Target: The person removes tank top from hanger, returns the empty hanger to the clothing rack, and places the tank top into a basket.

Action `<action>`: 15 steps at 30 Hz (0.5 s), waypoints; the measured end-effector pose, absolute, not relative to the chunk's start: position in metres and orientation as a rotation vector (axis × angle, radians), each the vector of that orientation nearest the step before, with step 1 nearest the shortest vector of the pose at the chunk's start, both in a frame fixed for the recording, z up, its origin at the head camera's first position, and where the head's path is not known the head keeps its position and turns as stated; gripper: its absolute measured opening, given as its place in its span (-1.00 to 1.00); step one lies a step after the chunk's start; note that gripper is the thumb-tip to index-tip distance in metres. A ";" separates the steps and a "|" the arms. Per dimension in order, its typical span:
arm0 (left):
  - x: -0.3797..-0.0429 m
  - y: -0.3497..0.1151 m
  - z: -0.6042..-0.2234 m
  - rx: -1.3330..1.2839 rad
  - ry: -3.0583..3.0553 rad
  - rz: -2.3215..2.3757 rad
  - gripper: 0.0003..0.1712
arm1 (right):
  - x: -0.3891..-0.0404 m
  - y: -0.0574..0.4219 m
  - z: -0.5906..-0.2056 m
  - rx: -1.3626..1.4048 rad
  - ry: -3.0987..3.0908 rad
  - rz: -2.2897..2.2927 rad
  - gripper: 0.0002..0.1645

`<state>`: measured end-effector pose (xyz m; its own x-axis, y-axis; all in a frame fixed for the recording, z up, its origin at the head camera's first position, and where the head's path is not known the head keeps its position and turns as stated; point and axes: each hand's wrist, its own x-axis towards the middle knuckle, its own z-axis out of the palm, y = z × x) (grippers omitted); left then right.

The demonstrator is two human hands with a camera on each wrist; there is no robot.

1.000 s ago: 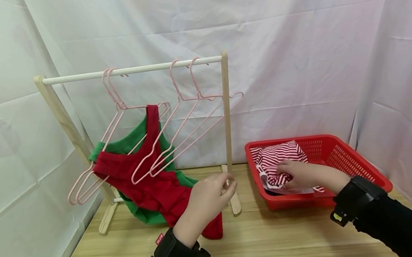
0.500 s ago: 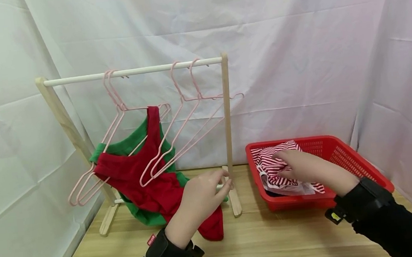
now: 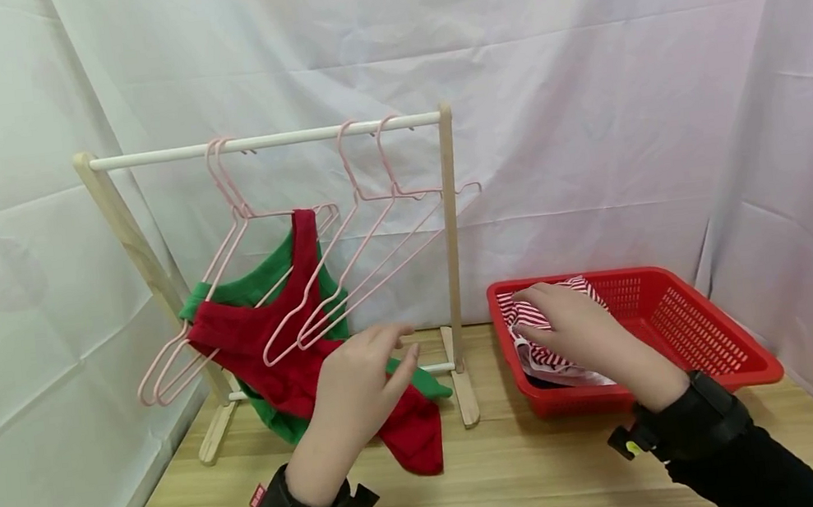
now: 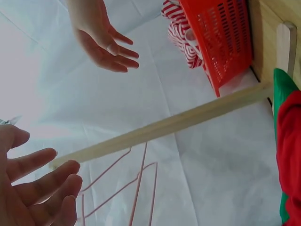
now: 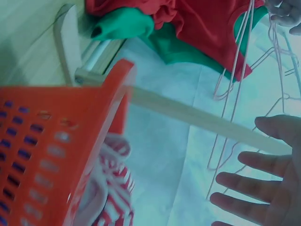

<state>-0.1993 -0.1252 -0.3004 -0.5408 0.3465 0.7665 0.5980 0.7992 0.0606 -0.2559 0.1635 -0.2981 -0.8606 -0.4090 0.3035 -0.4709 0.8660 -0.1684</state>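
Note:
My left hand hovers in front of the rack with its fingers loosely extended and nothing in them. Behind it, a red sleeveless garment and a green one hang on pink hangers, their lower ends trailing down to the table. Two bare pink hangers are on the rail to the right. Over the red basket is my right hand, also holding nothing; its fingers are spread in the right wrist view, apart from the cloth. A red-and-white striped garment lies in the basket, partly covered by that hand.
The wooden clothes rack with a white rail stands on the left of the wooden table. White cloth encloses the back and both sides. Beneath the striped garment, something dark shows in the basket.
The right hand has lifted off the striped garment and moved slightly left, its fingers straightening. My left hand has shifted a little left and up. The bare hangers swing slightly.

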 end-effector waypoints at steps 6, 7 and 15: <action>-0.191 -0.143 -0.298 -0.639 -2.153 -0.427 -0.74 | -0.251 0.150 -0.297 0.631 -2.737 0.367 -0.44; -0.189 -0.146 -0.297 -0.629 -2.151 -0.437 -0.74 | -0.251 0.149 -0.298 0.631 -2.733 0.371 -0.45; -0.179 -0.168 -0.288 -0.580 -2.066 -0.493 -0.75 | -0.253 0.132 -0.308 0.688 -2.682 0.409 -0.53</action>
